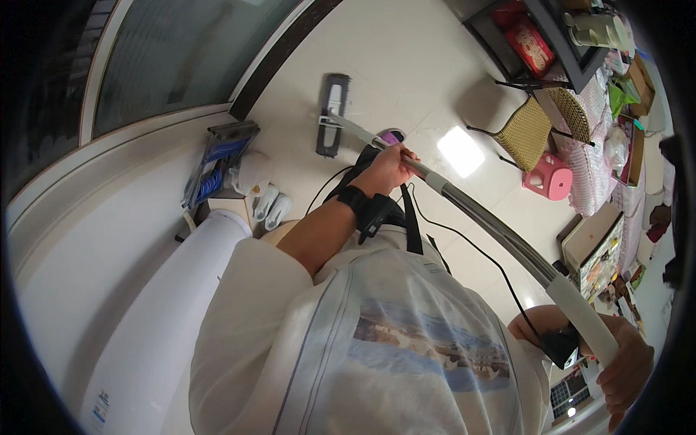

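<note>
**Mop mid-stroke, both hands on the pole**

Flat mop head down on the pale floor, ahead of the left hand, itself wrapped round mid-pole. Right hand clamped on the white grip. Judged mid-sweep; next stroke likely needing a steady pull. Red patterned box on the dark shelf, well beyond the right hand; flat printed carton nearer it.

A flat mop slants across the view, its long silver pole with a white upper sleeve running from lower right up to a dark rectangular head lying flat on the pale tiled floor.
</note>
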The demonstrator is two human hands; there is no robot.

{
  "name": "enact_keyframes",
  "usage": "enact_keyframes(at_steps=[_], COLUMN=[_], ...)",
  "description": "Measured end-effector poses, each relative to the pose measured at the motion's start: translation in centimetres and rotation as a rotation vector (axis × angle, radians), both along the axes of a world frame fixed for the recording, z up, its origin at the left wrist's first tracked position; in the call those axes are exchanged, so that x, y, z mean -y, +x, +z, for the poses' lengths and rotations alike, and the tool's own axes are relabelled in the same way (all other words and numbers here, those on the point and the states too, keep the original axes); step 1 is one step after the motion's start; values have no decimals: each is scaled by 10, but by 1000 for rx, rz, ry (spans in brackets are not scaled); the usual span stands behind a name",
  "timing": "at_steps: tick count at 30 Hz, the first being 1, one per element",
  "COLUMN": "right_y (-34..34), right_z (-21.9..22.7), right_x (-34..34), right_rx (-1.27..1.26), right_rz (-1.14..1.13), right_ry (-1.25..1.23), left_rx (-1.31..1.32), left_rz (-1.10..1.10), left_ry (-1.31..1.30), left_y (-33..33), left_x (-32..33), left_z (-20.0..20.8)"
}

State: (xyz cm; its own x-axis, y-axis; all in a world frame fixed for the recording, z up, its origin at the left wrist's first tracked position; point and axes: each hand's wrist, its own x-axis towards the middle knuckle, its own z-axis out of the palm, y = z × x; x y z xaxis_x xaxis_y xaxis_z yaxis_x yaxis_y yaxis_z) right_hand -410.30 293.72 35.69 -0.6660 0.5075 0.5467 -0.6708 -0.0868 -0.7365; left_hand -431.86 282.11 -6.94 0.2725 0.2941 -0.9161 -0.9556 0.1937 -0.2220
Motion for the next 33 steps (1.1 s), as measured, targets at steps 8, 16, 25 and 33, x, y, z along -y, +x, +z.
enact_keyframes(at_steps=[8,16,25,33], right_y=[-27,67,161,201], right_z=[-48,-71,-34,-45], right_x=[-116,-123,-24,48], right_rx=[16,123,311,466], right_rz=[368,159,-854,-1445], right_ry=[-49,-33,-125,-334], left_rx=[-181,-226,-263,-279], left_rz=[318,-5,-634,-1126], left_ry=[-35,35,228,422], left_y=[-41,13,219,333], left_x=[-109,-206,-277,-287], left_z=[3,-36,-23,-40])
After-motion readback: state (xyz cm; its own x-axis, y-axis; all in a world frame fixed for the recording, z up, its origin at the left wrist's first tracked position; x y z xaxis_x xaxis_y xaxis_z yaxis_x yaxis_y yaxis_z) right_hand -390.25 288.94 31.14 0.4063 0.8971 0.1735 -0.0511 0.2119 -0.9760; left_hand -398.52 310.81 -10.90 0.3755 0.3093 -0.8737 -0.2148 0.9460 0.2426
